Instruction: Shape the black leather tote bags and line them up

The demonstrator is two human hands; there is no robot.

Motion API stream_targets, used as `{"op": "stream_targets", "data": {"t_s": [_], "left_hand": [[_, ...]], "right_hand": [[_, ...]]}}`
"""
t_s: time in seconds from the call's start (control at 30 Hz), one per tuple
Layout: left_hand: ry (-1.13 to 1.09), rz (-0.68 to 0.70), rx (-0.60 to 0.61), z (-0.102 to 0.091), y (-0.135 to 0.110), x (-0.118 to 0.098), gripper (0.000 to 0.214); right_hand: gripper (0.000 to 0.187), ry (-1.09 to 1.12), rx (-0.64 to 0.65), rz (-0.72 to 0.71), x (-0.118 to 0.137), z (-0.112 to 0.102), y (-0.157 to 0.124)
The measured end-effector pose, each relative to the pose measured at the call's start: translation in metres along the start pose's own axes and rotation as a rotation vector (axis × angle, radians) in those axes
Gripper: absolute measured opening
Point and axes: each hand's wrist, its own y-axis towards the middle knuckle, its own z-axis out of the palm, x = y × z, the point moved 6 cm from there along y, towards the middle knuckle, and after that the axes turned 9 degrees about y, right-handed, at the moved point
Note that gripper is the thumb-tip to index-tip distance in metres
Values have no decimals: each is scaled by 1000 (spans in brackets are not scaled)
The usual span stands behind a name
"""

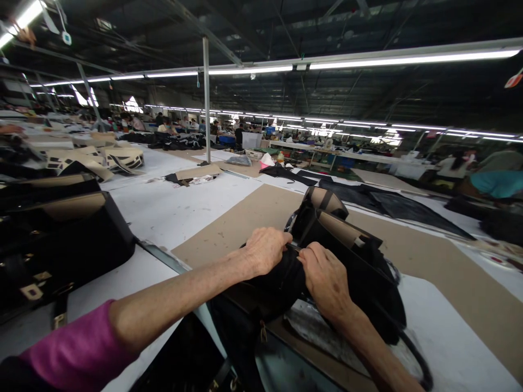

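Pinched close together near the centre of the frame, the fingertips of the left hand point(265, 251) and right hand point(326, 275) are closed on black material point(281, 283); exactly which edge they grip is hard to make out, as the fingers cover it. This dark material lies just below the hands, in the lower middle of the frame. Right beside it, right of centre, a black bag point(359, 277) with a tan lining leans at a tilt, and a dark strap point(417, 354) curves down at the lower right. A gold-coloured pull point(263, 331) hangs below the left hand. Brown sheeting point(229, 218) runs across the white worktop point(155, 204) behind the hands. More black bags point(93, 234) with gold-coloured fittings stand at the left edge. Flat black pieces point(400, 206) lie toward the right, a metal post point(207, 103) rises at upper centre, and strip lights point(408, 58) cross the top.
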Motion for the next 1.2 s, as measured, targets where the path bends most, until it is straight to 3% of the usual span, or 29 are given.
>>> {"op": "stream_targets", "data": {"t_s": [0.13, 0.33, 0.6, 0.8, 0.93, 1.07, 1.2], "left_hand": [[9, 14, -9, -2, -1, -2, 18], [23, 49, 2, -1, -1, -3, 19], [52, 114, -1, -2, 6, -11, 20], [58, 107, -21, -1, 6, -13, 18], [54, 95, -27, -5, 7, -15, 19], [53, 66, 16, -2, 10, -14, 22], [47, 88, -10, -2, 9, -14, 23]], "right_hand": [[25, 69, -46, -11, -3, 1, -3], [22, 276, -111, 191, -17, 7, -4], [21, 251, -117, 240, -18, 9, -4], [16, 229, -194, 196, -15, -3, 1], [15, 370, -144, 229, -21, 0, 1], [10, 543, -120, 394, -34, 7, -4], [23, 778, -113, 490, -41, 9, -7]]}}
